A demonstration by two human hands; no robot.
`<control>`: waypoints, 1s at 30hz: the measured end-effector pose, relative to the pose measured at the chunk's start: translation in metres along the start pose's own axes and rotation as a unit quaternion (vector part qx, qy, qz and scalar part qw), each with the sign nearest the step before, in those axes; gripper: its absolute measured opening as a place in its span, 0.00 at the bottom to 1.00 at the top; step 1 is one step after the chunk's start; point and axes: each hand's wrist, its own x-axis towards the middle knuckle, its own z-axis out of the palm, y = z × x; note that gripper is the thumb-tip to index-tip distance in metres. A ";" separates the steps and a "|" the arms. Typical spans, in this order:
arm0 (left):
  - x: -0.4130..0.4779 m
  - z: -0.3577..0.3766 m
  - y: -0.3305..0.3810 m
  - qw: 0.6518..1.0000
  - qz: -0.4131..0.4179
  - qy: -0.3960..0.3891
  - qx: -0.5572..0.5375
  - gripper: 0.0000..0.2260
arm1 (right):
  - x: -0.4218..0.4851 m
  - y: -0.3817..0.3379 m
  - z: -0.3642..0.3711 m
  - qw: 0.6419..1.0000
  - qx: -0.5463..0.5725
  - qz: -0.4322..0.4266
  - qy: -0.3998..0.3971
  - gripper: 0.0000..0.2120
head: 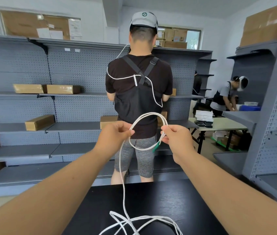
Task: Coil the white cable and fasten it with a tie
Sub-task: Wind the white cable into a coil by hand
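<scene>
— Where do we have the white cable (151, 113) now?
— We hold a small coil of it in the air, above the black table (159, 197). Our left hand (115, 133) pinches one side of the loops and our right hand (176, 135) pinches the other, fingers curled.
— And the rest?
— One strand hangs from the left hand down to a loose heap on the table.
— The green piece (156, 147)?
— Just under our right hand; probably the tie, but it is blurred.
</scene>
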 end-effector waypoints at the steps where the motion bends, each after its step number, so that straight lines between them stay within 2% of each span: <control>1: 0.004 -0.004 0.002 1.000 0.009 -0.005 0.026 0.05 | 0.000 0.002 0.000 1.000 -0.003 0.009 -0.010 0.05; 6: 0.016 -0.017 0.014 0.985 0.040 -0.040 0.162 0.02 | 0.001 0.007 0.000 0.996 -0.036 0.025 -0.073 0.10; 11: 0.018 -0.021 0.022 0.976 0.041 -0.057 0.208 0.02 | 0.000 0.010 0.003 0.993 -0.060 0.033 -0.095 0.09; 17: 0.010 -0.017 0.012 0.990 -0.004 -0.039 0.133 0.01 | -0.002 0.006 0.004 0.995 -0.007 0.055 -0.085 0.07; 24: -0.002 -0.008 0.009 0.998 -0.034 -0.034 0.050 0.05 | -0.007 -0.002 0.006 0.996 -0.011 0.051 -0.076 0.07; 30: -0.007 -0.010 0.008 0.998 -0.044 -0.018 0.028 0.07 | -0.009 0.001 0.003 0.988 0.016 0.074 -0.137 0.05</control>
